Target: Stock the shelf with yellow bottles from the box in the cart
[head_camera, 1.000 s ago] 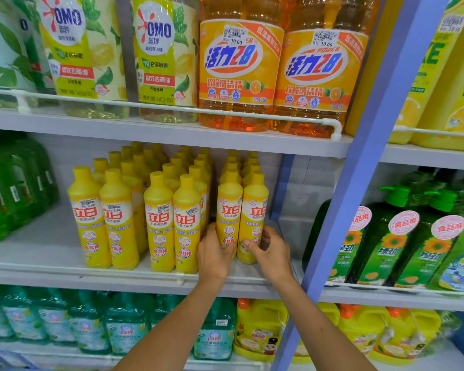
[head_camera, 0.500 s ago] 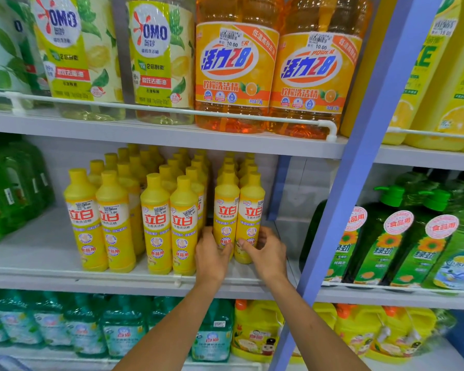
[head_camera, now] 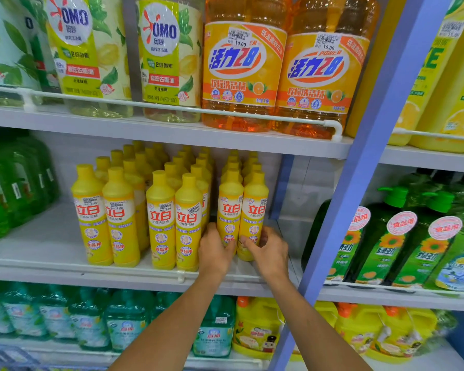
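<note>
Orange jugs (head_camera: 243,68) above, green pump bottles (head_camera: 386,245) rightward.

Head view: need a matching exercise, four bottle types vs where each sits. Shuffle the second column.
Things:
1. orange bottles
2. yellow bottles
3. green pump bottles
4. teal bottles

Places:
A. lowest shelf in view
B. middle shelf, front pair held by left hand and right hand
C. top shelf
D. right of the blue upright

Pairs: 1-C, 2-B, 3-D, 4-A.
</note>
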Tool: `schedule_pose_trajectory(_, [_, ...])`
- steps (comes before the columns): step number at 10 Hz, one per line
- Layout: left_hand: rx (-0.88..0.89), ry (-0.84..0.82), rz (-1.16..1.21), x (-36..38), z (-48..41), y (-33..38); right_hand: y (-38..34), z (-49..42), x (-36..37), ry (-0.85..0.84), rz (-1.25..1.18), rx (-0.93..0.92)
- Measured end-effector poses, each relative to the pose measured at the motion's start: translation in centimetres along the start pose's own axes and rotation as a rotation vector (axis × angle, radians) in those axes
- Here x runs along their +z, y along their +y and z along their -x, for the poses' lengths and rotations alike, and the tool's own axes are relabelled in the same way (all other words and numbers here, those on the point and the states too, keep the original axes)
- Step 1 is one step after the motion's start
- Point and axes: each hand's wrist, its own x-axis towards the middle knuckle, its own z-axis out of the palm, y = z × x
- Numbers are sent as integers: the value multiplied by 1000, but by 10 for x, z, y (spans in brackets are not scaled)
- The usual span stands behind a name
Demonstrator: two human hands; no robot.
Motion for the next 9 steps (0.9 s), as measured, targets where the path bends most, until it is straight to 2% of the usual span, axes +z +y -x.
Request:
schedule_pose_trajectory(3, [23,-22,-36,-1,-4,-3,0,-2,1,-21,50,16])
schedule_pose_trajectory(5, [-1,-104,-67,-5,2,-2,-13,1,-11,-76,97,-40])
schedule_pose_trajectory(6, [29,-173,-112,-18,16,0,-23,12,-22,-108,141,-127])
schedule_pose_trajectory(7, [96,-262,-155,-31,26,3,-31,25,-29,-126,205,-150])
schedule_pose_trajectory(8, [299,-382,-344,-65,44,7,-49,51,-44,-154,335,-216])
schedule_pose_trajectory(9, [437,-403,-540,-94,60,10,-62,68,-52,-210,459,-236])
